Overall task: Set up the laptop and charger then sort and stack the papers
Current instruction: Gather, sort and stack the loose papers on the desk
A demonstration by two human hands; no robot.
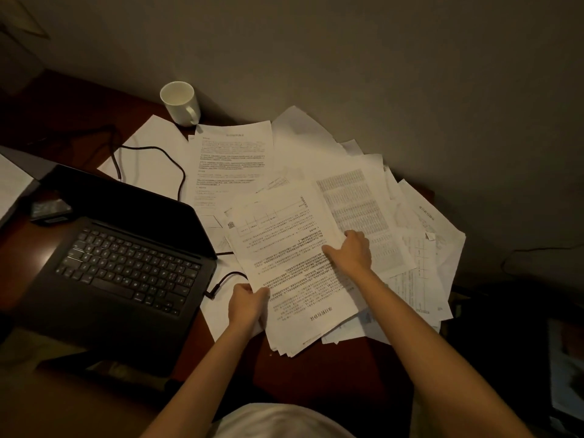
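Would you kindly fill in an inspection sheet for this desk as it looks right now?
Surface: dark reddish wooden desk, dimly lit, largely covered.
Job's things: black laptop open at left, screen dark; loose printed papers spread untidily across the middle and right; a thicker stack of papers being gathered.
Clutter: white mug at the back by the wall; small dark object left of the laptop, unclear what.
Hands: left hand grips the stack's near left edge; right hand grips its right edge.
Cables: black cable loops over the papers behind the laptop; a plug end lies beside the laptop's right side, connection unclear.
Surroundings: plain wall behind; dark area at right.
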